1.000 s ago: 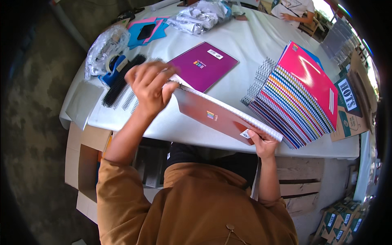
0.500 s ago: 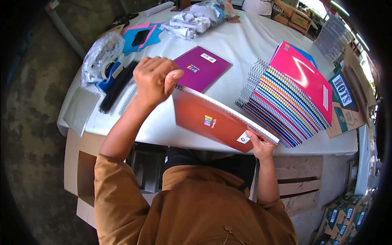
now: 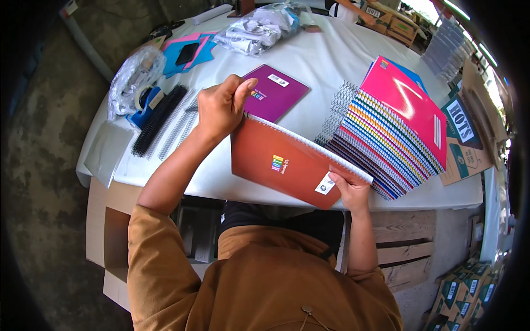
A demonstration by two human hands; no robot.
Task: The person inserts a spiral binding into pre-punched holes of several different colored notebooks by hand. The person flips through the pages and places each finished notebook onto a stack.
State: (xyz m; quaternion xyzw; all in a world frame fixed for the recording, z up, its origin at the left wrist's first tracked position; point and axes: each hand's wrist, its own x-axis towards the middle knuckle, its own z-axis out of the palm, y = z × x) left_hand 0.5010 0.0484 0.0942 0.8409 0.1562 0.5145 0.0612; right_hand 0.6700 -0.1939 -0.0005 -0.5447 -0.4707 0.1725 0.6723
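A notebook with a reddish-brown cover [image 3: 256,151] is held tilted over the table's front edge, a spiral binding [image 3: 309,144] along its upper side. My right hand [image 3: 353,193] grips its lower right corner, thumb on the cover beside a white label. At the other end of the binding, my left hand [image 3: 222,107] is closed with the thumb raised; its fingers hide whatever is in them. Behind it lies a purple notebook [image 3: 290,94]. To the right stands a tall stack of spiral notebooks [image 3: 406,110], a pink one on top.
Black binding coils [image 3: 159,122] and silvery coils [image 3: 172,135] lie at left, beside a blue tape dispenser [image 3: 144,109] and crumpled clear plastic [image 3: 132,80]. Farther back are a phone [image 3: 188,53] on coloured sheets and a plastic bag [image 3: 256,33]. Cardboard cartons [image 3: 466,135] stand at right.
My left hand has moved slightly right and down, still closed near the binding's end. The brown notebook has turned its cover more into view. My right hand keeps its grip.
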